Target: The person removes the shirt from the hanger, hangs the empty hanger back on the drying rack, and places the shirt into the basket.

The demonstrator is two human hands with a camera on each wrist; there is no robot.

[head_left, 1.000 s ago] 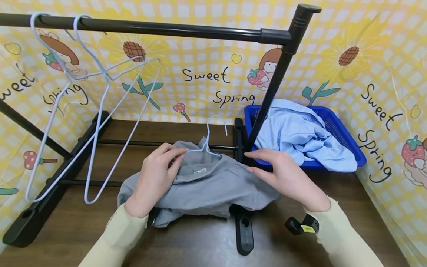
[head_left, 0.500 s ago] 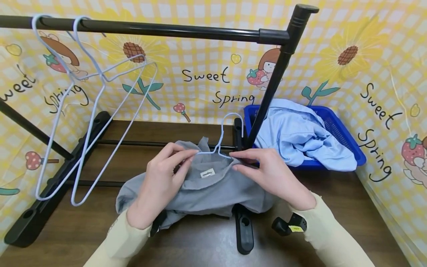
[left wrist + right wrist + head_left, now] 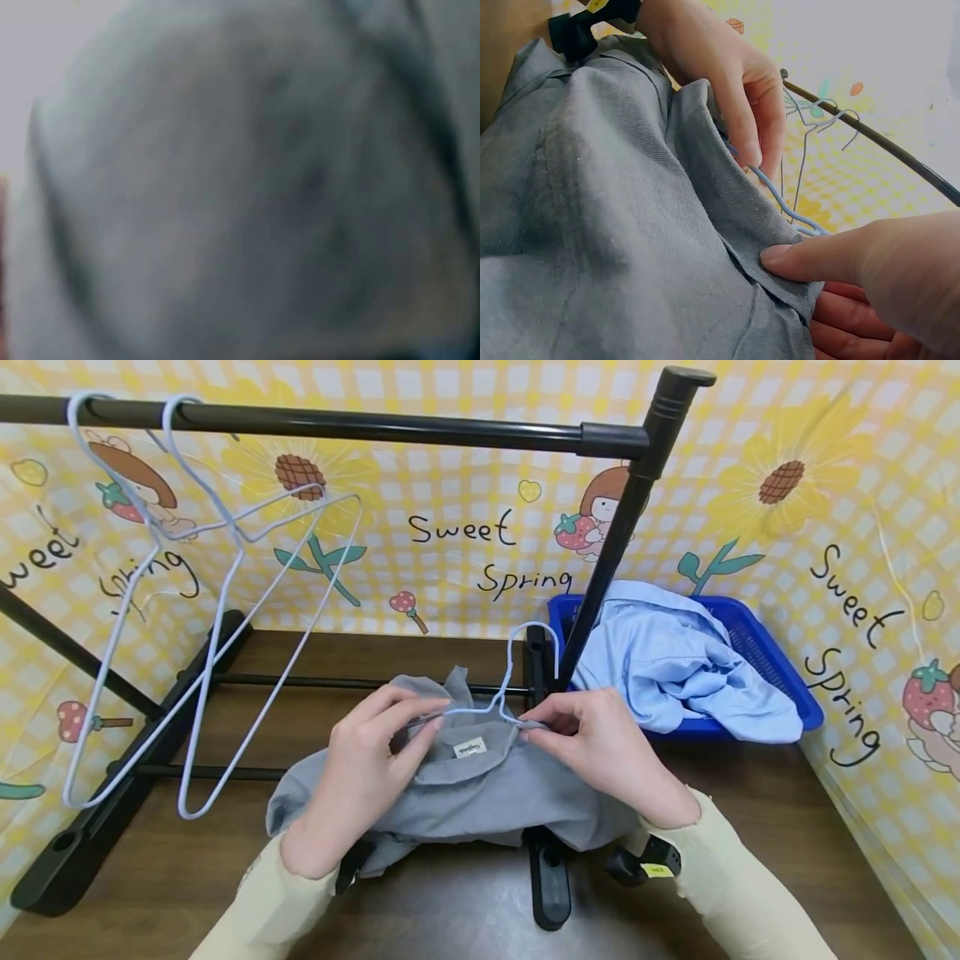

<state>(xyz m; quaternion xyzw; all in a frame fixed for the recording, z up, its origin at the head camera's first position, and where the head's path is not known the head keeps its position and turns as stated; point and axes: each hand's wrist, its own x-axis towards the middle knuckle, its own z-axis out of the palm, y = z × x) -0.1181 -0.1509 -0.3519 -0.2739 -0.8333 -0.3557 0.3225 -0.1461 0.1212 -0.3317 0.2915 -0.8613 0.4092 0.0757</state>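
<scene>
A grey shirt (image 3: pixel 465 797) lies bunched before me, its neckline towards the rack and a white label (image 3: pixel 470 747) showing inside. Out of the neckline rises the hook of a light blue hanger (image 3: pixel 507 664); most of its body is hidden in the cloth. My left hand (image 3: pixel 367 760) pinches the left edge of the neckline where the hanger wire passes. At the other edge, my right hand (image 3: pixel 603 747) pinches the collar cloth between thumb and fingers, beside the wire. Blurred grey cloth (image 3: pixel 225 187) fills the left wrist view.
Two light blue hangers (image 3: pixel 202 693) hang from the black rack's rail (image 3: pixel 375 427) at left. A blue basket (image 3: pixel 810 718) with a light blue garment (image 3: pixel 660 652) stands at right. A rack foot (image 3: pixel 551 885) shows below the shirt.
My right hand has come left onto the collar edge and now pinches it. The hanger hook has shifted to the right. My left hand has moved slightly right along the neckline.
</scene>
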